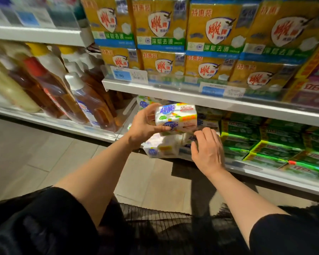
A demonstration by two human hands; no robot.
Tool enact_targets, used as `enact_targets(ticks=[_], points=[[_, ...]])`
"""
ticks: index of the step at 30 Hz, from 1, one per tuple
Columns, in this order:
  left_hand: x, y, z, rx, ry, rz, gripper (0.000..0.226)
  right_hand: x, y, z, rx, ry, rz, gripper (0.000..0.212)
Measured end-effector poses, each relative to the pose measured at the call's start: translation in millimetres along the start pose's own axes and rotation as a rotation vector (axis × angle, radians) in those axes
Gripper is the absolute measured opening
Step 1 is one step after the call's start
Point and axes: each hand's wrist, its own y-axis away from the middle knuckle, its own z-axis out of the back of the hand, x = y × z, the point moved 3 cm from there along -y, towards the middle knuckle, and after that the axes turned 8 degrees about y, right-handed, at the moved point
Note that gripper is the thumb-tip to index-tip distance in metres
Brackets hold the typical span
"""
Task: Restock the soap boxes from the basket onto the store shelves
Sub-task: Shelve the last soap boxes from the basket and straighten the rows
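Note:
My left hand (145,126) grips a white soap pack (177,116) with blue lettering, held just under the edge of the upper shelf (173,94). Below it, more white soap packs (164,148) are stacked on the lower shelf (265,173). My right hand (208,150) rests on those stacked packs with fingers spread, holding nothing. A dark basket (155,218) shows at the bottom between my arms; its contents are hidden.
Yellow soap boxes (160,34) fill the upper shelf behind price tags (129,74). Green soap boxes (265,140) sit right of the white packs. Amber detergent bottles (66,92) crowd the left shelf. Beige floor tiles (44,153) lie below.

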Motion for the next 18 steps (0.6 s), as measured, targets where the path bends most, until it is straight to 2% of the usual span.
enact_targets(ticks=[2, 5, 6, 8, 12, 15, 18], points=[[2, 11, 25, -0.054, 0.052, 0.005, 0.068, 14, -3, -6, 0.055, 0.006, 0.062, 0.036], [9, 30, 57, -0.151, 0.111, 0.002, 0.068, 34, 1, -19, 0.184, 0.048, 0.297, 0.053], [14, 35, 66, -0.173, 0.121, 0.004, 0.071, 39, 5, -24, 0.233, 0.05, 0.317, 0.054], [22, 43, 84, -0.227, 0.115, 0.022, 0.075, 42, 13, -38, 0.323, 0.046, 0.271, 0.052], [46, 48, 109, -0.32, -0.026, 0.058, 0.062, 44, 23, -59, 0.422, 0.031, 0.143, 0.044], [60, 38, 117, -0.318, -0.096, 0.109, 0.061, 49, 22, -68, 0.423, 0.03, 0.13, 0.039], [62, 17, 122, -0.239, -0.108, 0.136, 0.069, 53, 17, -79, 0.404, 0.084, 0.185, 0.054]])
